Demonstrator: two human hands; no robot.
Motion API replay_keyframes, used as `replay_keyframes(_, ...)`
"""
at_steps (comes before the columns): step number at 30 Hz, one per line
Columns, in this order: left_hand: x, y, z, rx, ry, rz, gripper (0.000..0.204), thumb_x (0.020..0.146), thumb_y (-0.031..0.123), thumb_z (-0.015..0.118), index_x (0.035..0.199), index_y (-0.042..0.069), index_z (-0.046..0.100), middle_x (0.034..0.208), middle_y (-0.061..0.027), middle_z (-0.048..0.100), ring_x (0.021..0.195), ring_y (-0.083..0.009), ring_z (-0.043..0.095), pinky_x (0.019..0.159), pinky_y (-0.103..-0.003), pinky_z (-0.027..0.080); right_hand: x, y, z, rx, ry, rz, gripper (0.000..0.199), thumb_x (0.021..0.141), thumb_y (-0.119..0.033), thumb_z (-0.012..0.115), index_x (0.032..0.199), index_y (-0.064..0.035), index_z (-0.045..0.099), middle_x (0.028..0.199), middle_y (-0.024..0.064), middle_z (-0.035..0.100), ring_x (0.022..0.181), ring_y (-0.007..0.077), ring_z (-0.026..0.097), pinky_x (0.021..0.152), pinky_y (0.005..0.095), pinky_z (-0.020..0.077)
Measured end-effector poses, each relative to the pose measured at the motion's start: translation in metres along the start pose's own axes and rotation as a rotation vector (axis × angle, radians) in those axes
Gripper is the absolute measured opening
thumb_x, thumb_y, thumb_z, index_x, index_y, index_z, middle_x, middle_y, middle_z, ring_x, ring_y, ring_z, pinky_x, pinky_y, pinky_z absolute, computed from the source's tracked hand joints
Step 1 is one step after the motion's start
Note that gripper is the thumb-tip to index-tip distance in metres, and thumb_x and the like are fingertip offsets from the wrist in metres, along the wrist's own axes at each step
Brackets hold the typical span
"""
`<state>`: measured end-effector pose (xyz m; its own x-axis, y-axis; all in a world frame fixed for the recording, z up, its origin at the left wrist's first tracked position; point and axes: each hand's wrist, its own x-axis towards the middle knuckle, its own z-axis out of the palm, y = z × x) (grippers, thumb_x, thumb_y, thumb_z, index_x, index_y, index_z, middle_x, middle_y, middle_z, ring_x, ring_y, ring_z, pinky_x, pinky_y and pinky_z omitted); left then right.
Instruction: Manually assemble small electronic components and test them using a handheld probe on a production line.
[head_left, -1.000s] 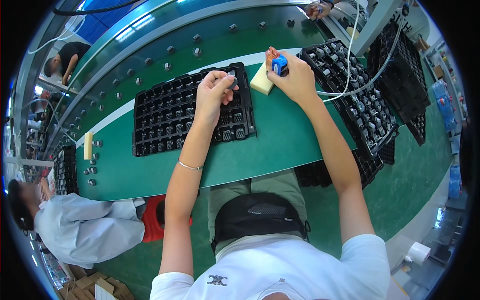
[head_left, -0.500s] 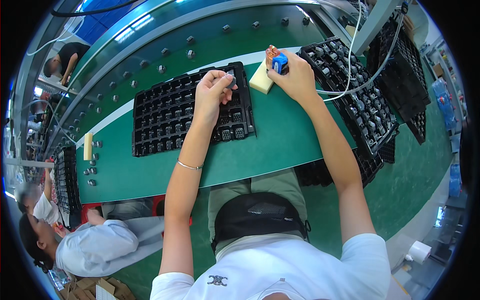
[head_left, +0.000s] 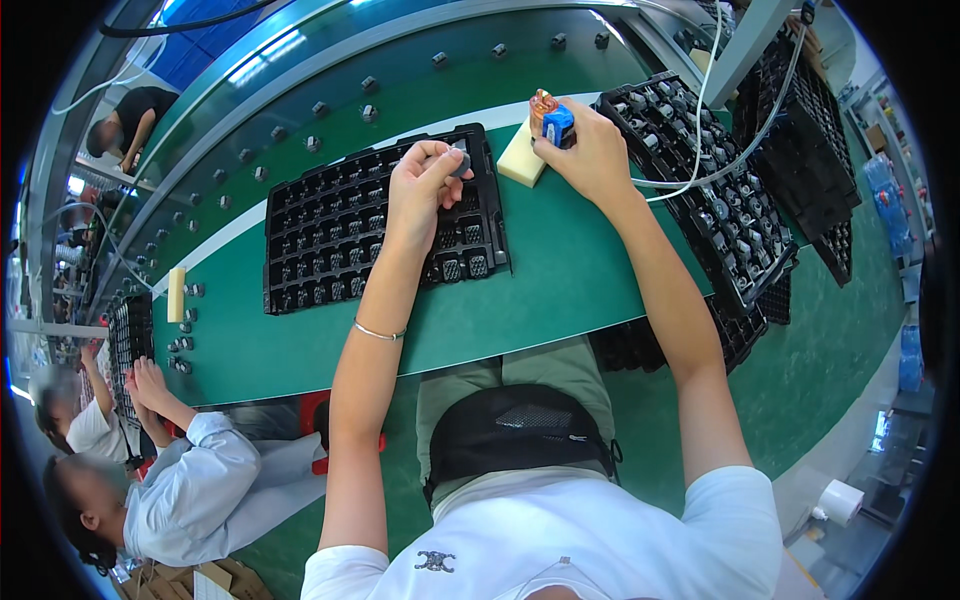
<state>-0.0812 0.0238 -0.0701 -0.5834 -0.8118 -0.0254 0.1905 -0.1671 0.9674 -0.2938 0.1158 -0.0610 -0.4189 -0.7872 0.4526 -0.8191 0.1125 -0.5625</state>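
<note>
My left hand [head_left: 425, 185] is closed, pinching a small grey part [head_left: 461, 161] between thumb and fingers above the black tray [head_left: 276, 250]. That tray has rows of pockets, and small dark pieces with gridded faces sit in many of them. My right hand [head_left: 590, 150] is wrapped round a blue handheld piece with an orange-red, clear-looking top [head_left: 545, 110]; its exact kind cannot be made out. Below and left of this hand lies a pale yellow foam block [head_left: 518, 162] on the green table [head_left: 580, 290], beside the tray's right edge.
A second black tray [head_left: 690, 180] full of grey parts slants at the right, with a white hose [head_left: 690, 185] across it. Grey parts [head_left: 369, 113] stand spaced along the green conveyor [head_left: 420, 90] behind. At the left sits a co-worker [head_left: 185, 490] near another tray [head_left: 130, 325].
The parts on the conveyor have shifted left. The seated co-worker at the left has leaned and raised both hands to the tray there. My hands have barely moved.
</note>
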Motion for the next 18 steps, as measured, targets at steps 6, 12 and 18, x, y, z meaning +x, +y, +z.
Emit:
replay_keyframes(6,0.001,-0.001,0.001,0.0,0.001,0.0,0.013,0.092,0.019,0.065,0.094,0.009,0.057,0.079,-0.0052,0.066,0.057,-0.0071,0.054,0.05,-0.018,0.038,0.0,0.002,0.0,-0.001,0.006,-0.003,0.047,0.07,-0.031,0.071,0.11,-0.0076,0.066,0.08,0.0121,0.067,0.069,0.0264,0.066,0.067,0.0359,0.0524)
replay_keyframes(12,0.003,0.0,0.0,-0.032,0.004,0.011,0.014,0.091,0.019,0.066,0.093,0.008,0.057,0.077,-0.0049,0.066,0.055,-0.006,0.053,0.049,-0.018,0.038,0.004,0.003,0.002,0.033,0.012,-0.023,0.046,0.07,-0.028,0.071,0.11,-0.0067,0.065,0.077,0.0119,0.066,0.066,0.0245,0.065,0.065,0.0341,0.0518)
replay_keyframes(18,0.001,0.001,-0.003,-0.017,0.07,-0.006,0.018,0.091,0.023,0.066,0.093,0.007,0.06,0.07,-0.0008,0.06,0.053,-0.0059,0.052,0.046,-0.018,0.037,0.039,0.006,0.02,0.108,-0.035,0.033,0.041,0.069,-0.027,0.071,0.102,-0.0039,0.064,0.073,0.0131,0.065,0.062,0.0233,0.063,0.064,0.0327,0.0496)
